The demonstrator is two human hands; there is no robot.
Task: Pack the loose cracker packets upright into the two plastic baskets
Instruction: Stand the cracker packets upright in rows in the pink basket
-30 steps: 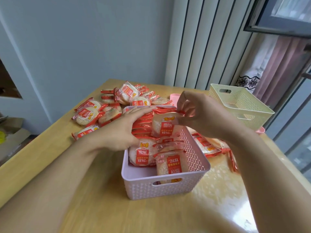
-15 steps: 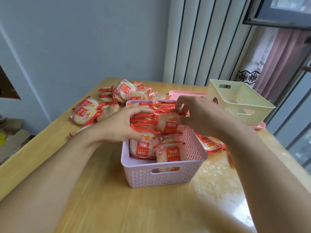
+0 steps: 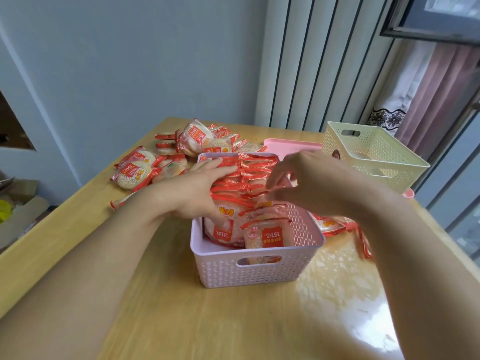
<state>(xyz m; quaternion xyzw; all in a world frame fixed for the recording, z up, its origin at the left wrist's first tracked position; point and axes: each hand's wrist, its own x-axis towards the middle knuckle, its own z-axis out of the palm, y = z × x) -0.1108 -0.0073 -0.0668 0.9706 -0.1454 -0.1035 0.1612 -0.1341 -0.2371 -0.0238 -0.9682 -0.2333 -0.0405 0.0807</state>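
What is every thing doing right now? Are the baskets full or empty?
Pink basket: upright, nearly full of packets standing on edge.
Cream basket: upright, looks empty.
Loose packets: lying flat in a pile on the table.
Left hand: flat, pressing the packet row.
Right hand: fingers curled above the row; grip unclear.

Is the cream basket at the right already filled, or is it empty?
Seemingly empty: the cream basket shows bare inner walls and no packets; its floor is partly hidden.

A light wooden table [image 3: 155, 320] stands against a pale blue wall [image 3: 130, 61]. At right hang a white ribbed panel [image 3: 311, 61] and a pink curtain [image 3: 436, 94] beside a window [image 3: 441, 14].
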